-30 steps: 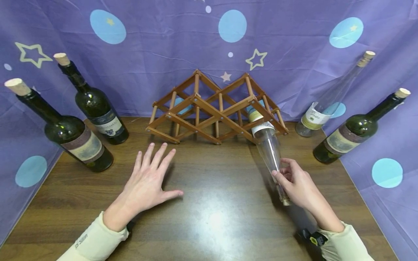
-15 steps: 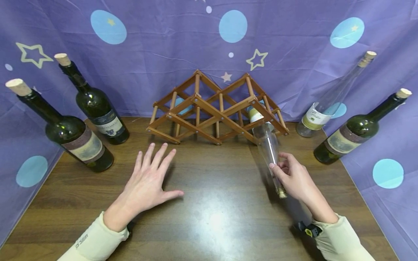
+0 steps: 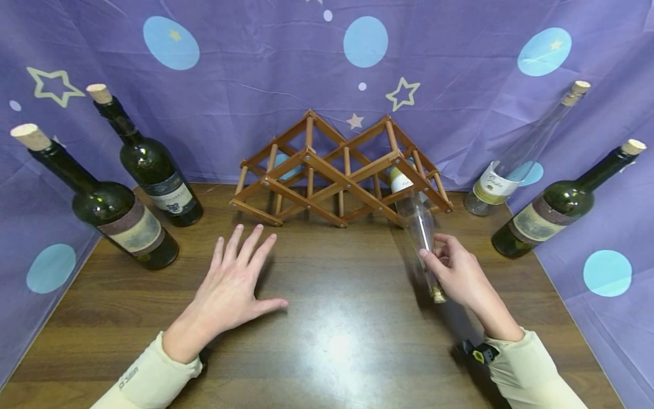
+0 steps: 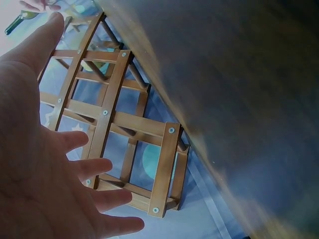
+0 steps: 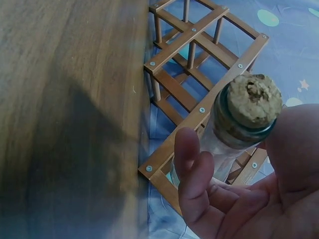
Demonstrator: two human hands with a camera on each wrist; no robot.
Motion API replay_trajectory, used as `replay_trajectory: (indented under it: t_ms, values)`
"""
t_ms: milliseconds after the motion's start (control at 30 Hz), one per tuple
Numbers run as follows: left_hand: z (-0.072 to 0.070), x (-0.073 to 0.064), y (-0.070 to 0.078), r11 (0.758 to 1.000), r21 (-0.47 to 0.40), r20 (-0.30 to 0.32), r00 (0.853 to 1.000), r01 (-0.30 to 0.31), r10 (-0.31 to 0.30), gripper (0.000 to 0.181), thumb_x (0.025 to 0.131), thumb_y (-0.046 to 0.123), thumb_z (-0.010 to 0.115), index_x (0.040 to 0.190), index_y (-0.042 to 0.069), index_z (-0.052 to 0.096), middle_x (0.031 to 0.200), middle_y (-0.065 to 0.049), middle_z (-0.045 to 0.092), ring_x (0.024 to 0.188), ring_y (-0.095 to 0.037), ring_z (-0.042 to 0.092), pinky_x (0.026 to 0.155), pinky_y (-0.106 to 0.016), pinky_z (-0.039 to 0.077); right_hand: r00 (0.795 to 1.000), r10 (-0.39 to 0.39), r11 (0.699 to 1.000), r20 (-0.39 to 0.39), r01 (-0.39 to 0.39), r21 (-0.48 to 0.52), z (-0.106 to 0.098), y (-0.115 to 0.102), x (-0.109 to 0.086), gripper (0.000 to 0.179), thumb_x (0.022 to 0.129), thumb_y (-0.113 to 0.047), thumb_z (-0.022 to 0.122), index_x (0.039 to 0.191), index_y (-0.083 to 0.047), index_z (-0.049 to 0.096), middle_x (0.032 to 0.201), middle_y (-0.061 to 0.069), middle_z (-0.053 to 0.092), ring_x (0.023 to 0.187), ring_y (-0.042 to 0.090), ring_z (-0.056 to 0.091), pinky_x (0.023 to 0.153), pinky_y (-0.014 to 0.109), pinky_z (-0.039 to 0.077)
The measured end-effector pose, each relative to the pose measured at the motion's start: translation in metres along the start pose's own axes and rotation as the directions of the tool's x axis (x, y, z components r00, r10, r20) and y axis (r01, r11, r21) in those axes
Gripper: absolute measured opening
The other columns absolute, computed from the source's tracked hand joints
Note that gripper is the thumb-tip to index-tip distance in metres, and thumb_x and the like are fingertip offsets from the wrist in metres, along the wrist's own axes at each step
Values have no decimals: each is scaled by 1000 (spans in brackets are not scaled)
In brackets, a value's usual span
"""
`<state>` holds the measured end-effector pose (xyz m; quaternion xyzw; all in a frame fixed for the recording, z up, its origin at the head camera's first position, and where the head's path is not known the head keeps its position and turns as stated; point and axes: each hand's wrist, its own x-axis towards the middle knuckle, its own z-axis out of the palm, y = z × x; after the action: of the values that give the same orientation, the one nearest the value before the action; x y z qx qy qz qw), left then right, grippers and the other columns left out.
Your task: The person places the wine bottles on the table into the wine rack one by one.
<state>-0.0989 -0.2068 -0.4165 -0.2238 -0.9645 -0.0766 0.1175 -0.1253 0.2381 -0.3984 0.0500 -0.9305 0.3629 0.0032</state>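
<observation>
In the head view a clear glass wine bottle lies with its labelled base inside the right-hand slot of the wooden lattice wine rack. Its corked neck points toward the person. My right hand grips that neck between thumb and curled fingers. The right wrist view shows the cork end-on, fingers wrapped round the glass below it. My left hand is spread over the table in front of the rack's left side, holding nothing. In the left wrist view its straight fingers overlap the rack.
Two dark green corked bottles, one nearer and one behind, stand at the left. At the right stand a clear corked bottle and a green one. A purple curtain borders the wooden table.
My right hand has moved forward toward the rack, and the clear bottle has slid deeper into the slot. My left hand has stayed in place.
</observation>
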Motion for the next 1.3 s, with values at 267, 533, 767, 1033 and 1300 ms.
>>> replay_trajectory:
  t_ms: [267, 533, 767, 1033, 1300]
  values:
    - [0, -1, 0, 1000, -5, 8, 1000, 0, 0, 131, 69, 84, 80, 169, 16, 29, 172, -19, 25, 157, -52, 14, 117, -79, 19, 1000, 6, 1000, 1, -6, 3, 2, 1, 8, 64, 109, -37, 61, 149, 10, 44, 107, 18, 74, 97, 32, 74, 82, 45, 58]
    - [1, -1, 1, 1000, -12, 1, 1000, -4, 4, 131, 68, 83, 81, 168, 15, 30, 171, -20, 27, 157, -52, 15, 117, -79, 19, 1000, 14, 1000, -2, -14, 6, 4, 1, 13, 65, 109, -38, 60, 150, 10, 43, 107, 19, 73, 99, 34, 73, 84, 48, 59]
    - [1, -2, 1, 1000, 5, -2, 1000, -6, 6, 132, 68, 83, 81, 169, 16, 30, 172, -19, 27, 157, -52, 16, 117, -78, 19, 1000, 18, 1000, -3, -18, 4, 5, 3, 17, 66, 109, -38, 60, 151, 10, 43, 109, 20, 73, 100, 35, 73, 86, 51, 59]
    - [0, -1, 1, 1000, -8, -10, 1000, -11, 11, 132, 67, 82, 83, 169, 16, 28, 172, -19, 27, 156, -53, 17, 117, -79, 19, 1000, 13, 1000, -1, -13, 3, 6, 4, 21, 66, 110, -38, 59, 150, 11, 42, 108, 20, 72, 99, 34, 73, 83, 47, 59]
    - [-1, -1, 2, 1000, -9, 3, 1000, -12, 12, 132, 69, 84, 80, 169, 16, 28, 172, -19, 26, 156, -52, 17, 117, -78, 21, 1000, 16, 1000, 0, -16, 1, 6, 4, 22, 66, 109, -39, 59, 150, 10, 43, 109, 20, 73, 97, 32, 73, 81, 44, 57]
